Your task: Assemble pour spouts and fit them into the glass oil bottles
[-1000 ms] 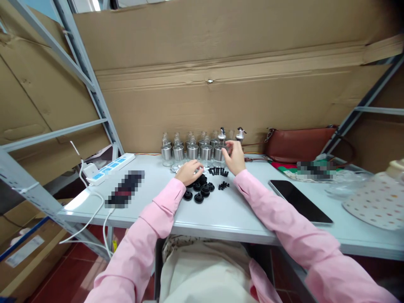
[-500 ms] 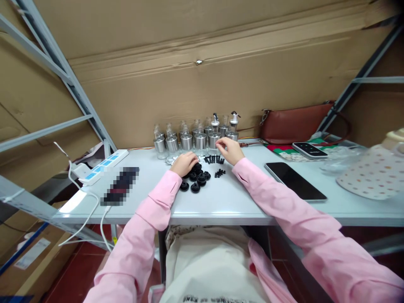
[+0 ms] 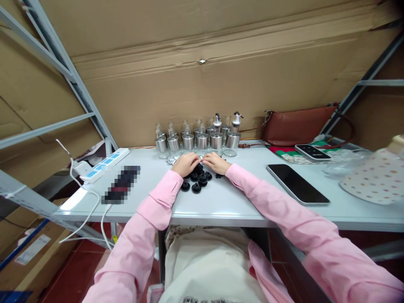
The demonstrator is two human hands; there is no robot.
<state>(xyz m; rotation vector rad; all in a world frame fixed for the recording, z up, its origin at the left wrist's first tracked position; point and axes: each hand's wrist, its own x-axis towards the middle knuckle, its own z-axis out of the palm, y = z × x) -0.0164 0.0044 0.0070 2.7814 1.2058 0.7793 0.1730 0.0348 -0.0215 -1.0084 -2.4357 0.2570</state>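
My left hand (image 3: pixel 186 164) is closed above the back of a pile of black round stoppers (image 3: pixel 196 187); its fingertips hide whatever they hold. Right beside it, my right hand (image 3: pixel 216 163) is closed too, fingertips meeting those of the left. Something small and pale shows between the two, too small to name. Small black tube pieces (image 3: pixel 219 175) lie mostly hidden under my right hand. Behind the hands stand several glass bottles with steel bands (image 3: pixel 202 142). Two of them carry white pourer tops (image 3: pixel 236 119) with black spouts.
On the left lie a power strip (image 3: pixel 109 163) with white cables and a blurred-out dark object (image 3: pixel 122 184). To the right are a black-screened phone (image 3: pixel 296 183), a small keypad device (image 3: pixel 312 152), a brown bag (image 3: pixel 295 126) and a dotted white item (image 3: pixel 374 176). Cardboard (image 3: pixel 202 92) walls the back.
My right hand has come down and left from beside the bottles to meet my left hand, covering the black tube pieces. The left hand stays over the stoppers.
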